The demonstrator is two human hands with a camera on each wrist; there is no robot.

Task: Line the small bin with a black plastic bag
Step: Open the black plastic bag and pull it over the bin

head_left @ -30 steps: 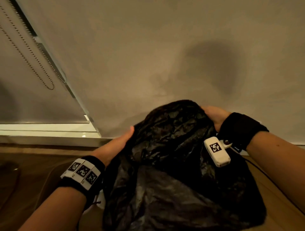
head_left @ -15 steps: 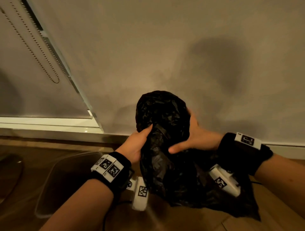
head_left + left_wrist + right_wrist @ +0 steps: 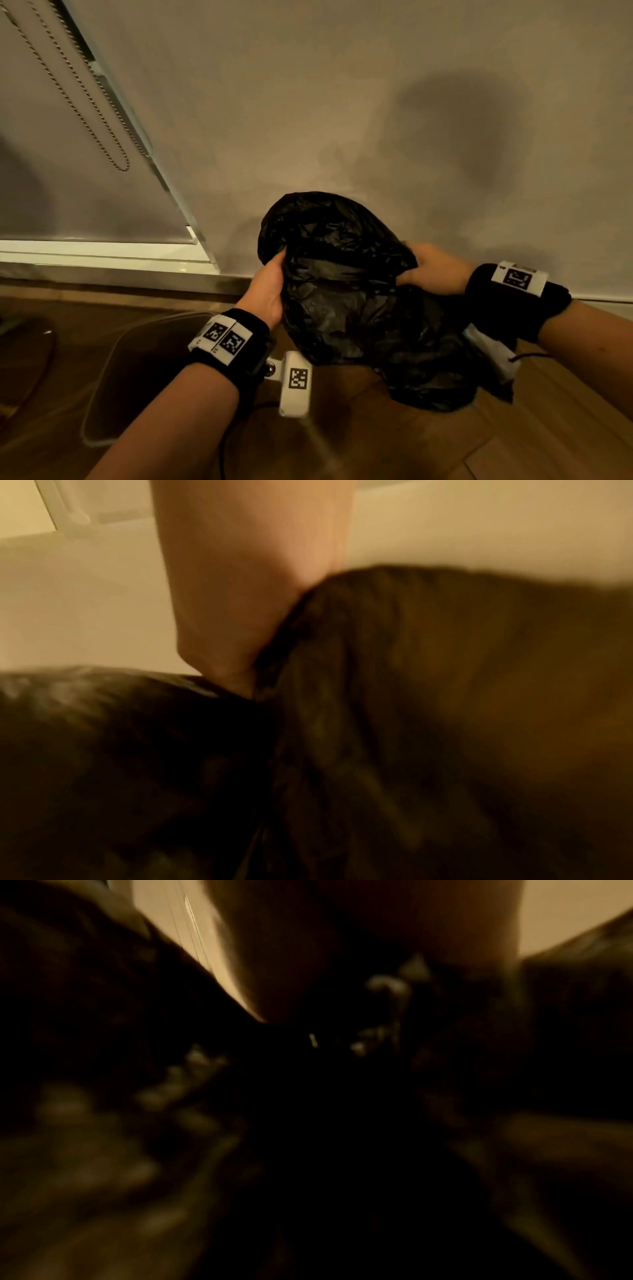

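Observation:
The crumpled black plastic bag (image 3: pixel 346 294) hangs between my two hands in front of the wall, and its lower end trails onto the wooden floor. My left hand (image 3: pixel 270 287) grips its left side and my right hand (image 3: pixel 431 270) grips its right side; the fingertips of both are buried in the folds. A clear small bin (image 3: pixel 113 346) stands on the floor down to the left, under my left forearm and apart from the bag. The left wrist view is blurred and shows a finger (image 3: pixel 253 588) against the bag (image 3: pixel 428 723). In the dark right wrist view only the bag (image 3: pixel 103 1083) can be made out.
A plain wall (image 3: pixel 342 102) rises close ahead, with a skirting board at its foot. At the left are a window blind (image 3: pixel 51 154) and its hanging bead chain (image 3: pixel 102 137). Wooden floor (image 3: pixel 376 445) lies below, with a thin black cable (image 3: pixel 222 445) on it.
The bag has come down from close to the camera. Since half a second ago my hands have moved apart and the bag's top is spread wider between them.

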